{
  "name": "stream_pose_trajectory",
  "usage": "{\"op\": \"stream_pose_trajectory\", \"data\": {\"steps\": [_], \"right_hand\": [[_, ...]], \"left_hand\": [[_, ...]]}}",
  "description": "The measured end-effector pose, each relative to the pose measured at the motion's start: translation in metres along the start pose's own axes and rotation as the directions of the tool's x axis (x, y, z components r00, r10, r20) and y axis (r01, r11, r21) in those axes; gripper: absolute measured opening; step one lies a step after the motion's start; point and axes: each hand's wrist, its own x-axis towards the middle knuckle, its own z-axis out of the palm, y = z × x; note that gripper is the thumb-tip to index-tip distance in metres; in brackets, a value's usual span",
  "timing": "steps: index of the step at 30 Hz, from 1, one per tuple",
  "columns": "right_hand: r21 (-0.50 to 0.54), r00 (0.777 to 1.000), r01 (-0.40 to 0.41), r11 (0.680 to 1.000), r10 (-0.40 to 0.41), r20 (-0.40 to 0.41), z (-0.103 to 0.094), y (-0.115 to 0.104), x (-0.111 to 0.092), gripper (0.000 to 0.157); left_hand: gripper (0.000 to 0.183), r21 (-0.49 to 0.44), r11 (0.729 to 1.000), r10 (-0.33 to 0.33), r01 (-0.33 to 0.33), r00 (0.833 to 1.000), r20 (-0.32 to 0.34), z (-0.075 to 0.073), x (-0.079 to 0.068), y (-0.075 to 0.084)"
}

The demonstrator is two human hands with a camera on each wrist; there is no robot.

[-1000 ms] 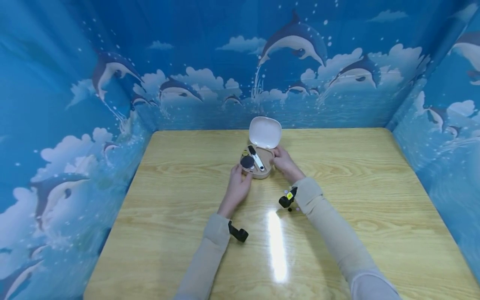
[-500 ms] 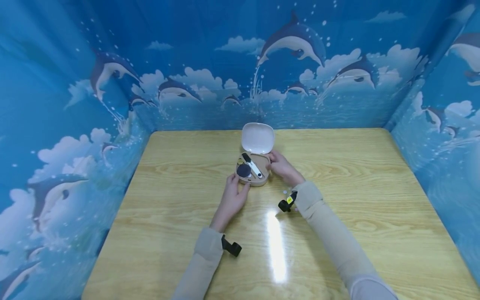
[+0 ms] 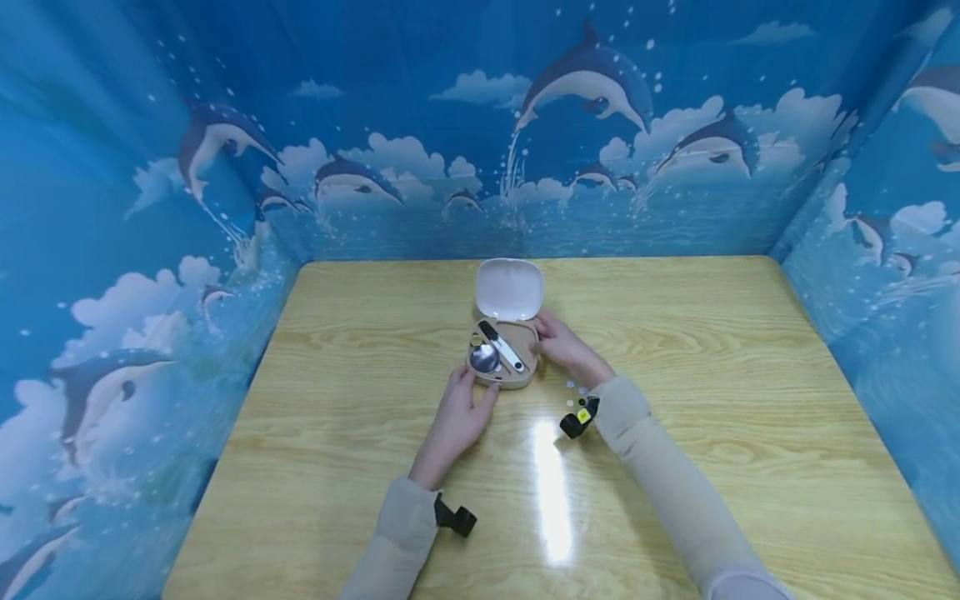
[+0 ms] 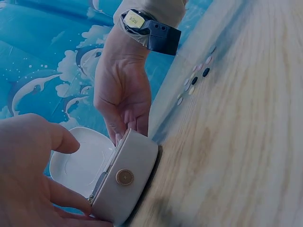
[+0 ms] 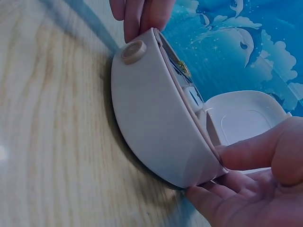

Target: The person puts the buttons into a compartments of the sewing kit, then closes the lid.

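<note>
A small beige case [image 3: 516, 380] with a hinged white lid [image 3: 510, 289] stands open towards the back of the table. Inside lie a slim white tool [image 3: 507, 352] with a black end, a shiny dark disc [image 3: 484, 358] and a small gold-coloured piece [image 3: 476, 340]. My left hand [image 3: 457, 414] holds its left front corner, fingers along the end wall; in the left wrist view its thumb [image 4: 66, 142] is raised apart from the wall. My right hand [image 3: 562, 343] grips the right end, with the thumb [image 5: 241, 153] on the rim and other fingers low against the outer wall.
Several small buttons or discs [image 4: 194, 81], pale and black, lie on the wooden table [image 3: 712, 400] near my right wrist camera [image 3: 576, 423]. A blue dolphin-print curtain [image 3: 420, 100] rises right behind the table's back edge.
Both hands have drawn the open case towards me and slightly left. The disc inside, dark before, now shines. Both hands keep their places on the case.
</note>
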Motion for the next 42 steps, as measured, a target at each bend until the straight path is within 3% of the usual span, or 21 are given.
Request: {"op": "stream_pose_trajectory", "data": {"steps": [5, 11, 17, 22, 32, 35, 42], "right_hand": [[-0.047, 1.000, 0.027, 0.999, -0.026, 0.016, 0.004, 0.004, -0.008, 0.072], [-0.054, 1.000, 0.001, 0.999, 0.000, 0.020, 0.009, 0.006, -0.019, 0.075], [-0.056, 1.000, 0.005, 0.998, -0.003, 0.028, 0.014, 0.007, -0.029, 0.073], [-0.101, 1.000, 0.006, 0.995, -0.005, 0.010, 0.018, 0.007, -0.034, 0.073], [-0.062, 0.999, 0.013, 0.998, -0.011, 0.031, 0.024, 0.007, -0.043, 0.073], [-0.063, 0.999, 0.038, 0.997, -0.036, 0.033, 0.025, 0.010, -0.043, 0.071], [-0.099, 0.998, 0.059, 0.993, -0.058, 0.006, 0.027, 0.012, -0.047, 0.068]], "left_hand": [[0.061, 0.025, 0.999, 0.026, -0.024, 0.996, -0.080, 0.002, -0.010, -0.005], [0.061, 0.061, 0.996, 0.080, -0.071, 0.985, -0.152, 0.003, -0.022, -0.009], [0.076, 0.089, 0.994, 0.077, -0.065, 0.987, -0.140, 0.001, -0.026, -0.014], [0.092, 0.138, 0.982, 0.139, -0.126, 0.986, -0.093, -0.002, -0.023, -0.021], [0.131, 0.284, 0.930, 0.237, -0.231, 0.971, 0.014, -0.008, -0.010, -0.038], [0.138, 0.335, 0.899, 0.286, -0.283, 0.957, 0.043, -0.011, -0.004, -0.044], [0.146, 0.395, 0.819, 0.411, -0.417, 0.906, 0.104, -0.019, 0.012, -0.059]]}}
